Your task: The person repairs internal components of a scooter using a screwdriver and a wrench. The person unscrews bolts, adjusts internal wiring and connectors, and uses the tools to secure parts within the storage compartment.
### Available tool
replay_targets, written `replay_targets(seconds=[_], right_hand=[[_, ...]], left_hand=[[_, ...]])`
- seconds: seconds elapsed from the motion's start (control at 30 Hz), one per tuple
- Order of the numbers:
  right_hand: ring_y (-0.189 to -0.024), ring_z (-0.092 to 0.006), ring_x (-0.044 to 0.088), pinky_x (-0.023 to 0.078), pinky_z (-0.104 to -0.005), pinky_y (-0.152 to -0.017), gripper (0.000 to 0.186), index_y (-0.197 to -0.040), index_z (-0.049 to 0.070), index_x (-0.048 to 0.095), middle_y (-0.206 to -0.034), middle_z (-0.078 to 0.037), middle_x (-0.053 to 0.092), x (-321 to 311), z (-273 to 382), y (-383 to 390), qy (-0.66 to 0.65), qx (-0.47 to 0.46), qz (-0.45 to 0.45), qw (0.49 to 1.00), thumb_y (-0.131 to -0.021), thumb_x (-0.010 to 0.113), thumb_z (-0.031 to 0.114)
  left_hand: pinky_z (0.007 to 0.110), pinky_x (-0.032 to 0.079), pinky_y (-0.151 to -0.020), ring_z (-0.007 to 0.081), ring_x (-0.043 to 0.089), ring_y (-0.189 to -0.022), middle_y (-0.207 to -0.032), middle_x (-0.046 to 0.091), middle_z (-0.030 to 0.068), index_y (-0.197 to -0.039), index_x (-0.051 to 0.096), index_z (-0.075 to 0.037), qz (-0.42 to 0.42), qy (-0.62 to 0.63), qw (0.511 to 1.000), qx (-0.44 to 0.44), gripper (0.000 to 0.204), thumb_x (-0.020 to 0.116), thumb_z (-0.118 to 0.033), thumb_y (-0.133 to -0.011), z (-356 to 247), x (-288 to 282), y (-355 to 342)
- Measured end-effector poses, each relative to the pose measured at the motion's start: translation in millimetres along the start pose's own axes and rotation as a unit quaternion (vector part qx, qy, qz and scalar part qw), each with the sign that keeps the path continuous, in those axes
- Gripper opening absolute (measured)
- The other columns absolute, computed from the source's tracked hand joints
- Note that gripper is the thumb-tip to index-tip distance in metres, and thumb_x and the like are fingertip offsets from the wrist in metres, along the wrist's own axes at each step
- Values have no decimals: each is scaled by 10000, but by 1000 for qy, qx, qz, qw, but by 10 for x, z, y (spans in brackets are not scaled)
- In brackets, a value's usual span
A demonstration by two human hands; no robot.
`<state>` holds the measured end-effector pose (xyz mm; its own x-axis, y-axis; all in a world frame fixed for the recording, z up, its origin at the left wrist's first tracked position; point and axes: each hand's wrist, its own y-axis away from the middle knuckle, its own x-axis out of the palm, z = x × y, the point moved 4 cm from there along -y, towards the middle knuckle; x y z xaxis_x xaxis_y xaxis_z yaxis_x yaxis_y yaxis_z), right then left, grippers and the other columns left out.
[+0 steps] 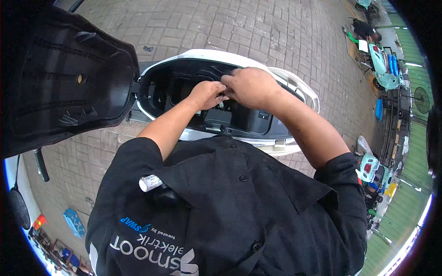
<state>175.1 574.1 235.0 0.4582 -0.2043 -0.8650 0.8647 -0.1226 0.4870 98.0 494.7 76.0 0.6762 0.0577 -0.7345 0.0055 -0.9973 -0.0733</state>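
A white scooter [244,62] has its black under-seat compartment [161,89] uncovered, with the black seat [64,55] tipped up on its hinge at the left. My left hand [205,96] is inside the compartment's outline, fingers bent and pressed together at its middle. Just to its right my right hand [251,87] has its fingers curled, meeting those of my left hand. Whatever the two hands hold there is hidden by the fingers and too small to name. A thin dark item shows just above my right fingertips; I cannot tell what it is.
Grey paving surrounds the scooter. At the upper right a co-worker [366,32] bends beside a mint-green scooter [386,78]. Another mint scooter [370,168] stands at the right, near a fan [421,100] and a green corrugated wall [391,211]. A blue object [73,223] lies at the lower left.
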Motion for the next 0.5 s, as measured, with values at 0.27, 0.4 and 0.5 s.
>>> replay_targets(seconds=[0.27, 0.4, 0.5], right_hand=[[-1068, -295, 599, 502, -427, -921, 374, -1185, 153, 640, -1076, -87, 587, -5, 35, 61, 30, -141, -92, 985, -819, 717, 177], [-1053, -319, 629, 527, -444, -881, 452, -1218, 145, 619, -1073, -117, 604, -113, 99, 110, -8, -104, -107, 989, -820, 746, 317], [-1028, -341, 661, 553, -452, -861, 417, -1161, 109, 638, -1103, -150, 637, -231, 133, 61, -26, 27, -64, 997, -824, 723, 340]], left_hand=[[465, 533, -815, 376, 657, -934, -972, 692, 151, -1011, 706, -104, 20, 57, 998, 34, 161, 627, -214, -924, 38, -5, 56], [449, 543, -801, 356, 669, -896, -919, 699, 136, -994, 710, -95, 31, 18, 999, 22, 165, 655, -218, -900, 142, 79, 96], [424, 553, -778, 330, 680, -859, -865, 697, 118, -954, 704, -86, -52, 50, 997, 39, 211, 713, -271, -853, 237, 151, 137]])
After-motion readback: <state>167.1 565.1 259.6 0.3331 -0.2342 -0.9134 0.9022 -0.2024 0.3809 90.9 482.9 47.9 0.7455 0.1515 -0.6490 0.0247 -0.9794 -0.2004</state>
